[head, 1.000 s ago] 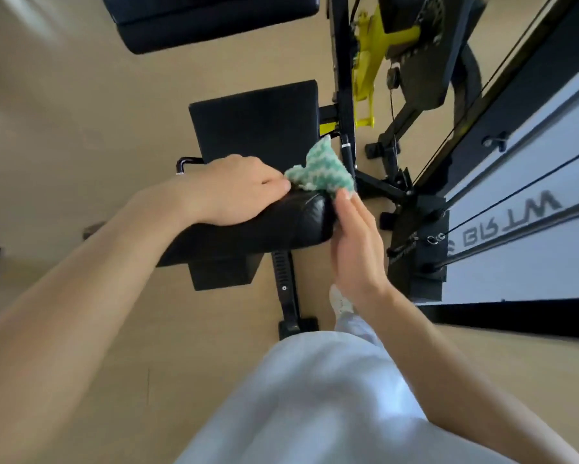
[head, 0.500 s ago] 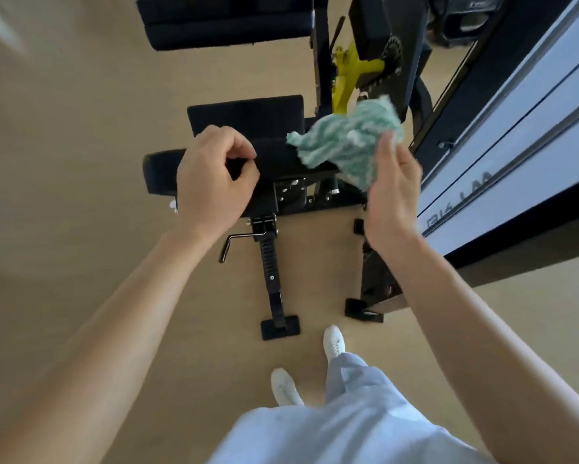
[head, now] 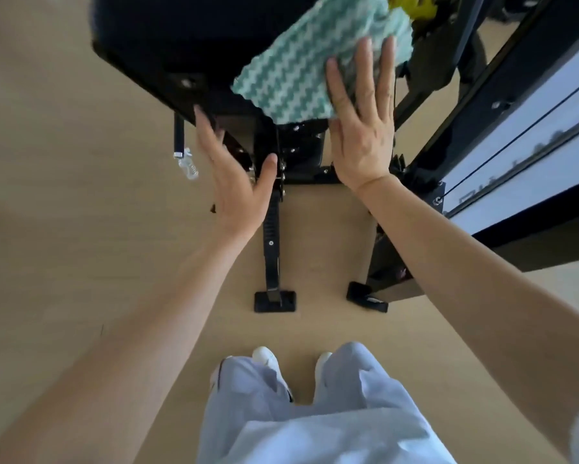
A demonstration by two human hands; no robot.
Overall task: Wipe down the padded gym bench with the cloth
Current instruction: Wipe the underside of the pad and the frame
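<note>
Pressing my flat right hand (head: 361, 128) on the teal-and-white zigzag cloth (head: 298, 78) against the black padded bench (head: 181, 35); my left hand (head: 237, 182), fingers straight, touches its edge.

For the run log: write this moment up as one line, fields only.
phase: wipe | right hand: flat, pressing green zigzag cloth on black bench pad | left hand: open, by pad's near edge
</note>
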